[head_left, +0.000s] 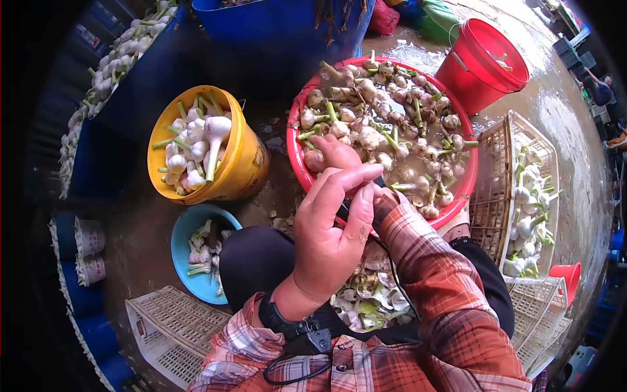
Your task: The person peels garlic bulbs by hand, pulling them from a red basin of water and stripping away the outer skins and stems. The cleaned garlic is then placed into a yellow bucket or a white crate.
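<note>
One yellow bucket heaped with garlic; one blue basin, part-filled. The left hand bends thumb and fingers at the right cuff; I can't tell its grip, nor the half-hidden right hand's. One garlic-filled red tub, one red bucket, then wet floor.

Wide fisheye view inside a dark round border (the corners are almost black). Pale light is strongest toward the upper right, where the wet floor glares nearly white. The blue bin at left sinks into deep shadow. My left hand, near the middle, is well lit and fairly sharp, with soft highlights; at the far right edge, everything looks curved, squeezed and blurry.
</note>
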